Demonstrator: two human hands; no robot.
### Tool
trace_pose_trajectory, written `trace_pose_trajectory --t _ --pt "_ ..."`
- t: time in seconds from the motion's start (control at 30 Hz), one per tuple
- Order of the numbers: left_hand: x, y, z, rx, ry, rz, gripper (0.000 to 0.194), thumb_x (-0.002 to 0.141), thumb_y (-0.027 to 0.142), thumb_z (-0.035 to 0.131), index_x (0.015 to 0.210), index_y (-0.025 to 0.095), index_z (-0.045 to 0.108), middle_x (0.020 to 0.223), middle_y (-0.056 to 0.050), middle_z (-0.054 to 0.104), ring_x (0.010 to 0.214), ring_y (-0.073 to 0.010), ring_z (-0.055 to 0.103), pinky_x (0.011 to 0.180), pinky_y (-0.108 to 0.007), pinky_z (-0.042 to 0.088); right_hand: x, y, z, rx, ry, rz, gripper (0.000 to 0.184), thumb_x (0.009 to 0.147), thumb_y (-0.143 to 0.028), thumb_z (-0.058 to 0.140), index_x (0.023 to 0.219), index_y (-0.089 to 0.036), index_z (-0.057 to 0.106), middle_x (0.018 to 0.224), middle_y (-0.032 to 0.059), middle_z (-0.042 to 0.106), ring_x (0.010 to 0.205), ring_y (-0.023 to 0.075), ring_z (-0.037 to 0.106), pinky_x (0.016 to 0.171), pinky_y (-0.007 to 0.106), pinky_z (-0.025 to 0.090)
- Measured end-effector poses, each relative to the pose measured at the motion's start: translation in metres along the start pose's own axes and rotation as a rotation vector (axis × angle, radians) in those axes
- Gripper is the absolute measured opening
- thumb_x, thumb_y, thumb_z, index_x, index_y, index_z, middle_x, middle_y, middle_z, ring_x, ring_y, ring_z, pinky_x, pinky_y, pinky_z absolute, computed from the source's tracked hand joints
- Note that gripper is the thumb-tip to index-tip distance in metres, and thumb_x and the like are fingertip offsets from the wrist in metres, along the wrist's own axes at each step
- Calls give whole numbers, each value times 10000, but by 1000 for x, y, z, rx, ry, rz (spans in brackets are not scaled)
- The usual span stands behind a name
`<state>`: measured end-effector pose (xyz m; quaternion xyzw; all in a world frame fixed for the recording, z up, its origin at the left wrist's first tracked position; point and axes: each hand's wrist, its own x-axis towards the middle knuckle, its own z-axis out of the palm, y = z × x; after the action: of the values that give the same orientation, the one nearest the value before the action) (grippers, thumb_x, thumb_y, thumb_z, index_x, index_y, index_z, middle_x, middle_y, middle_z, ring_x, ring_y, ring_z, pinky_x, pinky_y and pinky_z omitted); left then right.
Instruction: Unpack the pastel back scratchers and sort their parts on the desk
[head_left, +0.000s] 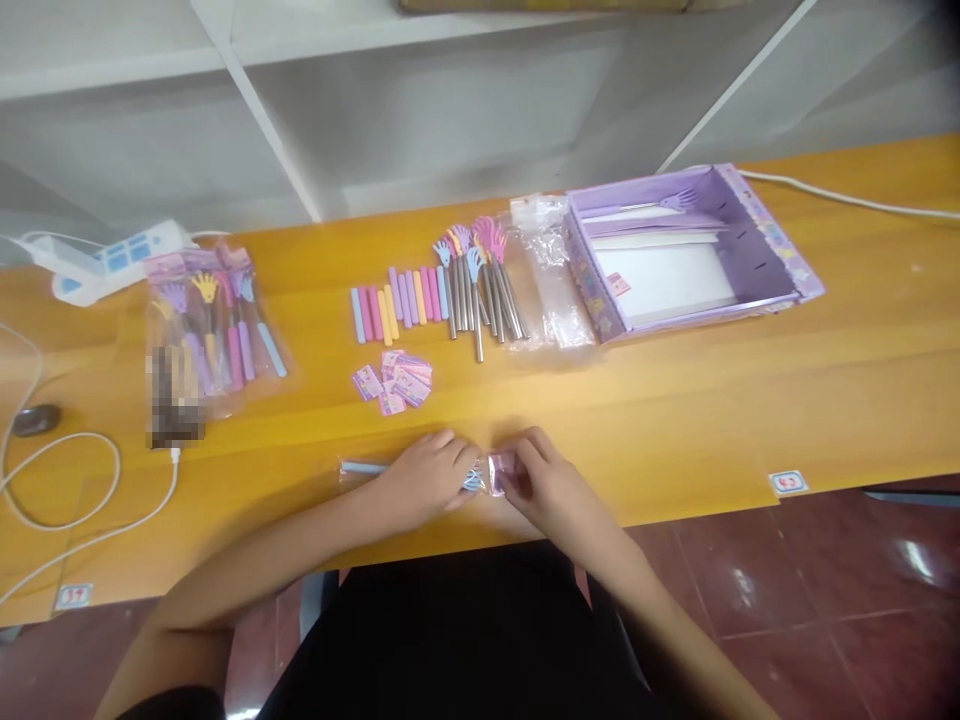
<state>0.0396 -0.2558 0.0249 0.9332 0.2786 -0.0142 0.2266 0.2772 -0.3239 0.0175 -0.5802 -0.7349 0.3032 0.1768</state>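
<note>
At the near edge of the table, a blue back scratcher (pixel 364 467) lies in a clear plastic bag, its handle to the left and its hand-shaped head to the right. My left hand (pixel 431 472) is closed over the bag near that head, covering the middle. Just right of it, my right hand (pixel 544 485) pinches a small pink card (pixel 497 474) at the bag's end; whether the card is inside the bag I cannot tell. Beyond my hands lies a loose pile of similar printed cards (pixel 411 385).
Coloured handle sleeves (pixel 409 297) and metal back scratchers (pixel 480 285) lie farther back, beside clear bags (pixel 551 290) and a purple box (pixel 585 235). Filled bags (pixel 225 340), a power strip (pixel 124 260) and white cables (pixel 116 480) occupy the left. Shelving rises behind.
</note>
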Motion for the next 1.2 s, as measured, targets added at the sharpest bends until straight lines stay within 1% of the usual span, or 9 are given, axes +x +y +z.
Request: trace_pose_trajectory --t 0.17,0.4,0.5,0.6,0.67,0.8,0.9,1.07,1.2 --pt "9 -10 -11 -453 -60 -61 101 979 252 670 1055 203 625 1017 -49 725 928 -234 684 811 -327 493 8 -14 6 132 194 -16 258 1051 -342 688 1262 -249 570 1277 139 605 1103 299 703 935 486 631" --pt "5 -15 -13 -685 -51 -147 183 948 245 640 1126 203 648 954 -19 706 794 -186 634 728 -289 429 20 -4 12 225 388 -54 151 1111 -198 519 1230 -258 588 1243 126 627 1153 263 681 944 443 620" --pt "3 -18 -13 -722 -47 -137 244 949 245 627 1188 206 662 952 -14 703 796 -180 630 738 -283 430 21 0 4 254 292 -89 154 1117 -199 517 1163 -259 651 1290 118 623 1240 258 659 1055 452 575" --pt "-1 -18 -16 -715 -64 -135 182 942 248 618 1110 202 673 916 -12 699 774 -180 621 722 -284 423 22 0 -4 327 179 -95 110 1103 -254 591 1087 -253 700 1256 101 652 1202 250 681 1030 414 577" --pt "-9 -18 -18 -716 -96 -136 152 925 235 622 1066 209 674 921 -16 713 781 -188 639 717 -286 428 26 2 -12 350 189 -101 118 1083 -280 639 1005 -246 721 1169 87 675 1106 241 704 956 390 587" --pt "-35 -19 -18 -669 -185 -138 231 942 240 650 1170 237 689 1081 -48 767 951 -236 719 820 -309 480 47 2 -36 334 357 -48 214 1076 -308 639 887 -231 701 990 57 676 894 210 679 756 339 540" --pt "-51 -21 -19 -626 -240 -190 208 988 355 679 1162 242 692 1110 -59 772 989 -256 725 856 -324 494 81 -12 -45 362 295 -70 267 1085 -344 628 848 -223 656 869 26 651 784 182 628 683 310 478" --pt "-60 -25 -25 -650 -197 -254 278 1004 447 701 1197 247 699 1177 -53 767 1068 -262 707 906 -329 481 143 -42 -16 256 31 -149 284 1115 -323 571 877 -198 663 859 42 650 810 196 623 816 346 506" --pt "-70 -31 -24 -661 -131 -383 318 992 504 722 1110 210 712 1028 -36 756 899 -232 674 800 -310 443 137 -49 1 201 -65 -187 292 1129 -385 526 1140 -168 721 1132 129 694 987 249 675 956 425 547"
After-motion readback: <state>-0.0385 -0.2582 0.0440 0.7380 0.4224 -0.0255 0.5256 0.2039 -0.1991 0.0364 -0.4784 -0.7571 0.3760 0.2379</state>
